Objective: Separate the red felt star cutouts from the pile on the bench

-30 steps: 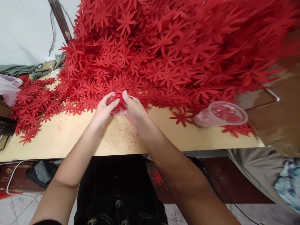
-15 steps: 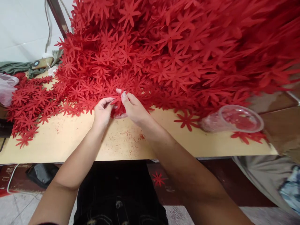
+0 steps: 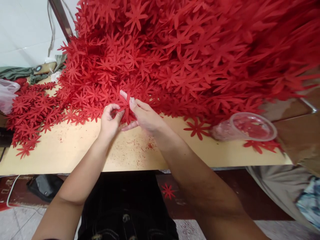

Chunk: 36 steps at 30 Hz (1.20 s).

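Observation:
Between my two hands is a red flower cutout with long narrow petals, held just over the near side of the table. My left hand pinches its left petals between thumb and fingers. My right hand grips it from the right with the thumb, while some of its fingers stretch out past the petals. The fingers partly hide the cutout. Right behind my hands rises a large heap of matching red cutouts, filling the back of the table.
A clear plastic tub lies tipped on the right of the table, near a loose cutout. Small red scraps dot the surface. At left sit a smaller pile of cutouts and a plastic bag. One cutout lies below the table edge.
My right hand's fingers have spread further apart around the cutout. Both hands stay in nearly the same place, and the view has shifted slightly.

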{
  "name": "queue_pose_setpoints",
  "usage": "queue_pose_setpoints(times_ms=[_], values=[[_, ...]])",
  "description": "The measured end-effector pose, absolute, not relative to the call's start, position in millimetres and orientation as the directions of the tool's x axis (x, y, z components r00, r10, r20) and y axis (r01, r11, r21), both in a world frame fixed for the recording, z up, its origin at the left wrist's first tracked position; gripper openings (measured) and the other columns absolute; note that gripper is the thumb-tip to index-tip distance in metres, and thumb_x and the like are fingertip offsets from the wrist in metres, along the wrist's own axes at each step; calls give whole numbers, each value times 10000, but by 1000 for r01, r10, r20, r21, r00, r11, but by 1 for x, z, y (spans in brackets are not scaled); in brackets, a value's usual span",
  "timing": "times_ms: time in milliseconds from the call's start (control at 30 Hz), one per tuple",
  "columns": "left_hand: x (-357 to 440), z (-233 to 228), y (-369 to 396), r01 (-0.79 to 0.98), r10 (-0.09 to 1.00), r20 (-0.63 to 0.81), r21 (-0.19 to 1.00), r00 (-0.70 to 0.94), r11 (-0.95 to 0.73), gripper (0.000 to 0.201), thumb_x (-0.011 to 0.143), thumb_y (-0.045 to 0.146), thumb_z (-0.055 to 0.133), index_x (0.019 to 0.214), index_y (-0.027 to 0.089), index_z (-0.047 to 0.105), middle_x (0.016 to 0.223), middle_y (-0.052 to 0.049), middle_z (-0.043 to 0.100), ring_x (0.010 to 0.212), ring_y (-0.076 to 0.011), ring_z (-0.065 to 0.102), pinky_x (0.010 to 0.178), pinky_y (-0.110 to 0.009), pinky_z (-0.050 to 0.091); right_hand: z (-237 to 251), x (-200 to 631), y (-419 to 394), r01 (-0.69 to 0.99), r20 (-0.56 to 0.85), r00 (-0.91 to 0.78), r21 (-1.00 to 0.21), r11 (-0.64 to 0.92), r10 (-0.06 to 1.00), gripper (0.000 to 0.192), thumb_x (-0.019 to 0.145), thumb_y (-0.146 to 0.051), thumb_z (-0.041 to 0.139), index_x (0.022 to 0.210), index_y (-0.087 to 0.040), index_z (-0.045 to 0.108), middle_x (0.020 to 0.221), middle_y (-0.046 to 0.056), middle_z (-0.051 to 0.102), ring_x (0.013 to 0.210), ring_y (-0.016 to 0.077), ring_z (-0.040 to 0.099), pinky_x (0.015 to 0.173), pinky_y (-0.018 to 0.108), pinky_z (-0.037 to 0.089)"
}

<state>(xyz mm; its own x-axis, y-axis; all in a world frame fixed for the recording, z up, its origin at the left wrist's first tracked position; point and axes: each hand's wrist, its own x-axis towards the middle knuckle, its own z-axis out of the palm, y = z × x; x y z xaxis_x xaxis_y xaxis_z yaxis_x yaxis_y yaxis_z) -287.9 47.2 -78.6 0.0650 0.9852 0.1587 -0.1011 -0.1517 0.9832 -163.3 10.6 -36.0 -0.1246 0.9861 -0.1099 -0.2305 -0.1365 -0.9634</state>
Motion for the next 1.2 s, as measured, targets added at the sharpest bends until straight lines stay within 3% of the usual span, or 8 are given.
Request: queue_pose_setpoints(times_ms=[133,300,467,600,733,867,967,1200], values=[[-293,-65,46,-259,993,47,963,-111,-75,170,785,161,647,738,195,486,710,41,568,619,-56,554,584,-173,480,-45,-147,22,-102,16,77,-995,24,997,359,859,-518,534,1035,-229,652,983,57,627,793,132,613,527,235,572],[-297,-56,40,-356,984,-176,919,13,169,213,747,194,692,798,206,486,646,62,584,529,-70,567,479,-192,482,-50,-131,33,-86,67,173,-993,83,983,196,830,-398,628,858,-208,588,611,-33,515,521,77,529,484,224,520],[-294,-58,38,-412,973,-201,881,116,231,283,651,173,759,843,192,551,734,46,652,599,-70,616,552,-201,523,-43,-134,31,-127,-1,227,-992,28,974,115,799,-125,611,870,-203,565,588,-52,565,465,73,539,478,224,487],[-292,-60,36,-362,969,-172,904,175,226,248,640,203,767,783,179,566,591,60,615,463,-44,531,473,-176,447,-39,-137,28,-92,-38,228,-996,-17,973,193,845,-116,529,663,-178,539,538,-34,558,409,62,503,435,214,430],[-289,-59,33,-342,973,-136,919,186,194,300,607,272,789,737,186,532,508,78,574,397,-48,480,420,-182,391,-48,-134,30,-29,36,229,-999,43,973,275,848,-187,553,576,-179,515,518,-32,531,436,65,485,476,230,436],[-289,-60,32,-348,978,-146,918,149,190,383,546,295,830,725,183,510,575,65,621,470,-56,546,467,-175,437,-59,-128,37,77,184,288,-983,169,940,122,755,-139,617,646,-181,583,630,-31,573,576,82,531,616,257,481],[-290,-63,34,-350,979,-151,917,140,192,423,500,292,857,730,183,519,599,57,635,504,-69,575,485,-182,460,-60,-128,38,15,179,275,-983,182,945,82,709,-101,602,720,-182,615,722,-13,635,654,100,579,688,281,497],[-291,-67,36,-319,974,-34,942,226,107,331,598,238,813,861,209,615,795,19,685,623,-84,614,569,-206,502,-57,-132,37,-35,68,322,-996,84,944,270,734,-303,686,599,-219,467,456,-60,432,416,80,384,430,244,320]])
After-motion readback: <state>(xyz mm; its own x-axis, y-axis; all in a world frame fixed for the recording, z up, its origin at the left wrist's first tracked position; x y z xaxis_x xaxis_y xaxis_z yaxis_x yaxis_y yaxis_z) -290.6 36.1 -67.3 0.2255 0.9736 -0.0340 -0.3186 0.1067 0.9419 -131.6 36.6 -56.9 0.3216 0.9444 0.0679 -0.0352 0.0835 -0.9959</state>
